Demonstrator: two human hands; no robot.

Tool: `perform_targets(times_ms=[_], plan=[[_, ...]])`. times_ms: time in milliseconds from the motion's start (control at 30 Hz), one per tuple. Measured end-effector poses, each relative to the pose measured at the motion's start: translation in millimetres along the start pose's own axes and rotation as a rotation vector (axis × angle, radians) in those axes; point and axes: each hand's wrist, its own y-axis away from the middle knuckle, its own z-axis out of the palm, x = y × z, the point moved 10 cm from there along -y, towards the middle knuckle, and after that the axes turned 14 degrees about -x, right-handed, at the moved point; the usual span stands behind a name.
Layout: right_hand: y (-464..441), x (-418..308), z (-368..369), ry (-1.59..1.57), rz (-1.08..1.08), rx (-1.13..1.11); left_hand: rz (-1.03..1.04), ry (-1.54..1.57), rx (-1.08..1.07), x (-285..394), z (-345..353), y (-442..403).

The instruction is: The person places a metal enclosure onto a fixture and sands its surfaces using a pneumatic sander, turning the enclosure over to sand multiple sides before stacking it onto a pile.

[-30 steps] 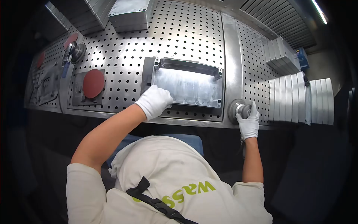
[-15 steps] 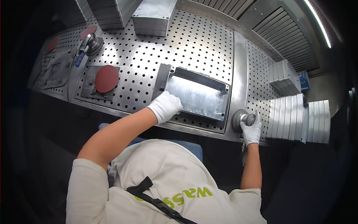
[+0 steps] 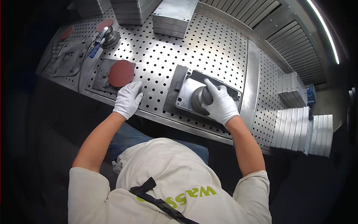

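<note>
My right hand (image 3: 221,104), in a white glove, is wrapped round a grey round sander (image 3: 201,99). The sander sits over the inside of an open metal box (image 3: 189,86), which rests on a dark flat pad (image 3: 172,91); its contact with the box floor is hidden. Further left, my gloved left hand (image 3: 128,99) reaches to the lower edge of a red sanding disc (image 3: 121,73), thumb apart from the fingers. Whether the fingertips touch the disc I cannot tell. Beneath the disc lies a grey plate (image 3: 100,79).
A second sander (image 3: 110,37) with a blue fitting stands at the back left. Metal boxes (image 3: 173,18) are stacked behind. More metal parts (image 3: 291,127) stand in rows at the right, near a blue box (image 3: 311,94). The bench top (image 3: 216,44) is perforated metal.
My right hand has carried the sander from the bench at the right into the box. My left hand has left the box's near edge and moved left to the red disc. The view has shifted.
</note>
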Motion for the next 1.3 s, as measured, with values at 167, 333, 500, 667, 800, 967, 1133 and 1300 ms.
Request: perform_targets(times_ms=[167, 333, 500, 667, 800, 967, 1133, 1300], plan=[[-45, -27, 14, 0.123, 0.002, -0.074, 0.005, -0.016, 0.044, 3, -9, 8], [-53, -36, 3, 0.01, -0.015, 0.004, 0.055, 0.012, 0.072, 5, -17, 8], [-40, -43, 17, 0.224, -0.098, -0.153, 0.049, 0.009, 0.083, 6, -16, 7], [-50, -42, 13, 0.229, -0.076, -0.111, 0.023, 0.014, 0.061, 7, -16, 5], [-65, -39, -7, 0.111, -0.029, -0.092, 0.034, 0.007, 0.068, 8, -15, 5], [-57, -26, -10, -0.058, 0.022, -0.062, 0.1, -0.07, 0.149, 16, -14, 7], [-48, -6, -8, -0.079, 0.002, -0.084, 0.023, -0.096, -0.057, 3, 8, -11], [-33, 56, -7, -0.182, 0.005, 0.052, 0.101, -0.137, 0.053, 13, 3, 6]])
